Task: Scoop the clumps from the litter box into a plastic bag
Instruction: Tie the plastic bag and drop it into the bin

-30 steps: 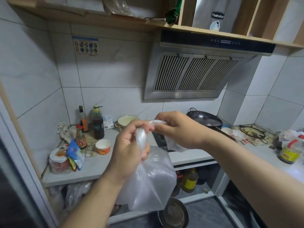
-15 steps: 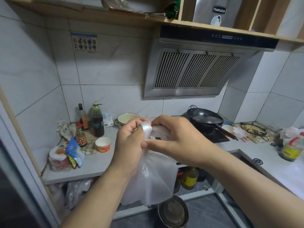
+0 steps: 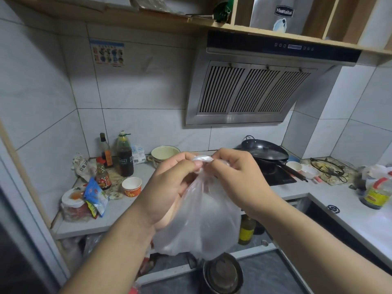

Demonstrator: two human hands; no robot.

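Both the left hand (image 3: 169, 187) and right hand (image 3: 235, 177) pinch the bag (image 3: 203, 221) at its gathered top, its length hanging straight down between them.

plastic bag (image 3: 203, 217): thin, translucent white, hanging in mid-air, carried by nothing but the hands. neck gathered and twisted at the top, pinched between left hand (image 3: 169, 187) and right hand (image 3: 237, 177). body puffed out, bottom sagging, contents not discernible.
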